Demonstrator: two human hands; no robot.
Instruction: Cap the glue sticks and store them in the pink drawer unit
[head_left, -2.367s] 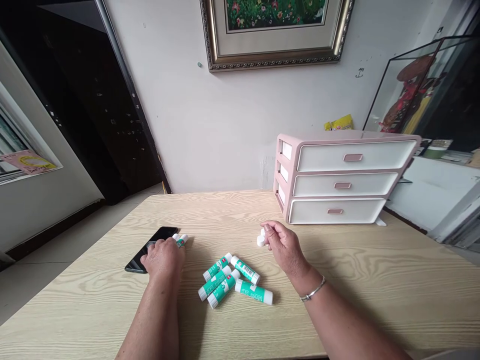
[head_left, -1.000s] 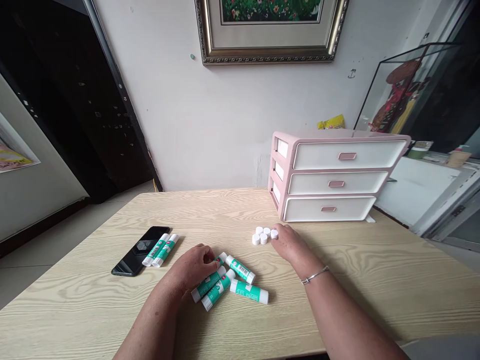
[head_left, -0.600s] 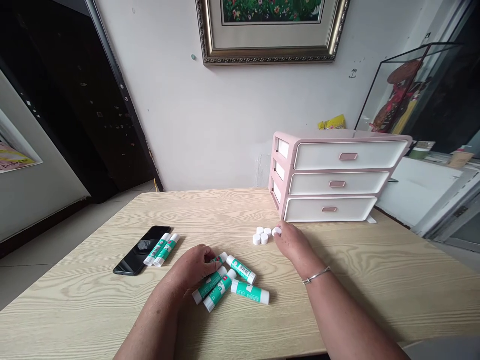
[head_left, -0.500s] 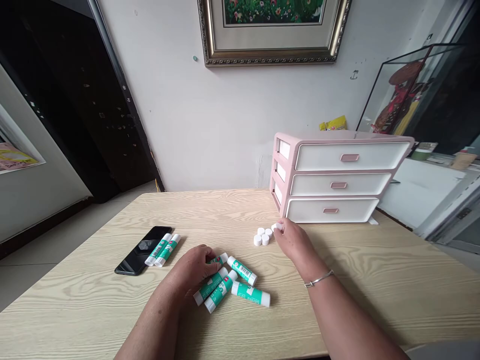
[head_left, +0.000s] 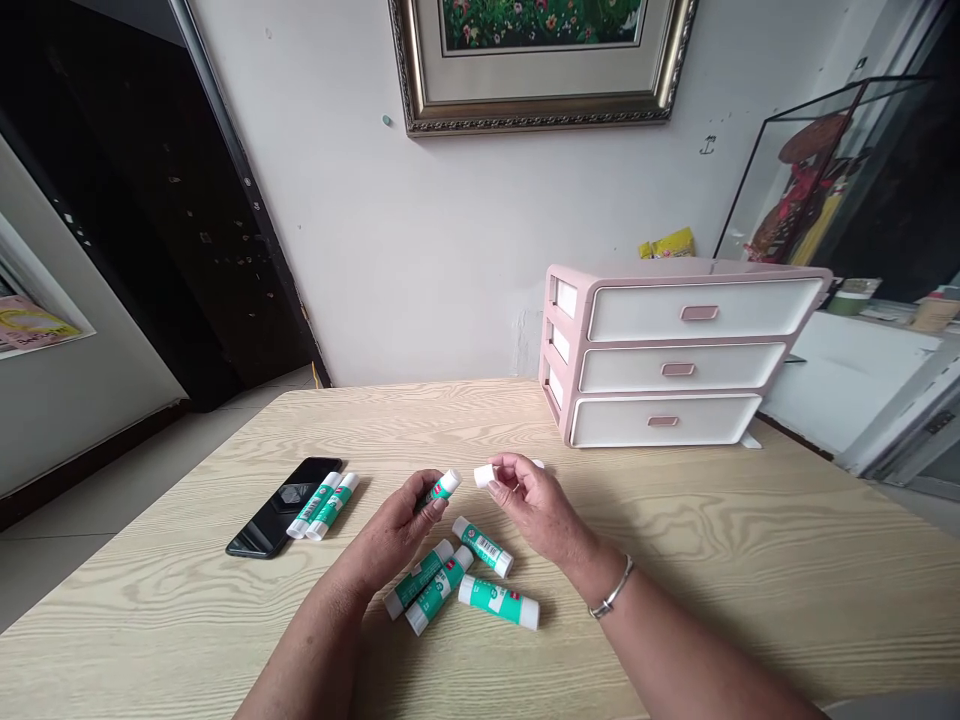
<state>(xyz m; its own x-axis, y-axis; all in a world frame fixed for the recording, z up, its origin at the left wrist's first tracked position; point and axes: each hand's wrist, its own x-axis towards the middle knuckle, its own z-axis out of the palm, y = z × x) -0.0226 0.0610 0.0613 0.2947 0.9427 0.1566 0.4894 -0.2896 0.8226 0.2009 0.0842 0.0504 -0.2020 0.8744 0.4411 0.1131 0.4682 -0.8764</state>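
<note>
My left hand (head_left: 391, 528) is raised above the light wood table and holds a green-and-white glue stick (head_left: 442, 488) between its fingers. My right hand (head_left: 531, 505) pinches a small white cap (head_left: 484, 475) near that stick, the two apart. Below my hands lie several loose glue sticks (head_left: 484, 546), one with a barcode. Two more glue sticks (head_left: 324, 506) lie side by side further left. A white cap (head_left: 538, 463) barely shows behind my right hand, and any others there are hidden.
A black smartphone (head_left: 283, 507) lies on the light wood table (head_left: 187, 590) at the left, touching the two glue sticks. A pink-and-white three-drawer unit (head_left: 667, 360) stands at the back right of the table. The table's far edge meets a white wall.
My right hand has moved left from the caps with one cap in its fingers. My left hand has lifted a glue stick from the pile.
</note>
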